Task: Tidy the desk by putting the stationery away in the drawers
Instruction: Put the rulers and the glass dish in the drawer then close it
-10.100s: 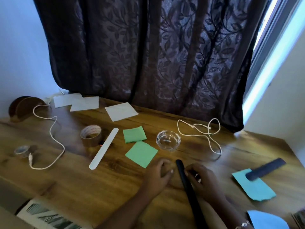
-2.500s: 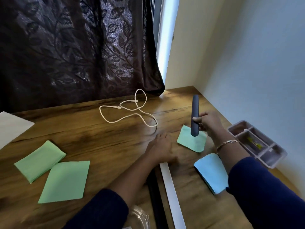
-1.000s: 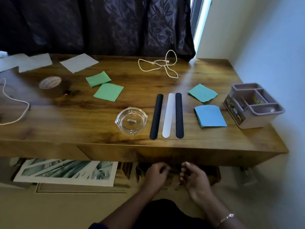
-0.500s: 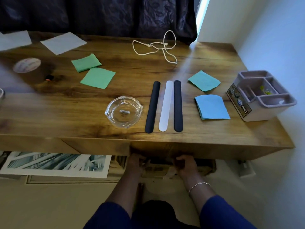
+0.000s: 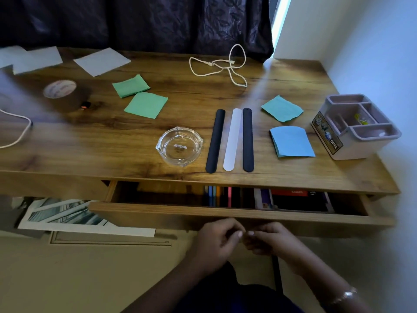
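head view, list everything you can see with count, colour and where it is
desk: 1, brown wood, across the view
drawer: 1, wood, open under the desk front, coloured items inside
strips: 3, two dark flanking one white, near the front edge
glass dish: 1, clear, left of the strips
paper squares: 2 green centre-left, 1 teal and a blue pile right of the strips
white sheets: at least 2, back left
tape roll: 1, brown, left
cables: 2, white, back centre and left edge
organiser: 1, grey, right end
curtain: 1, dark, behind the desk
prints: pale, floor at left
hands: left hand, right hand, fingers curled, below the drawer front
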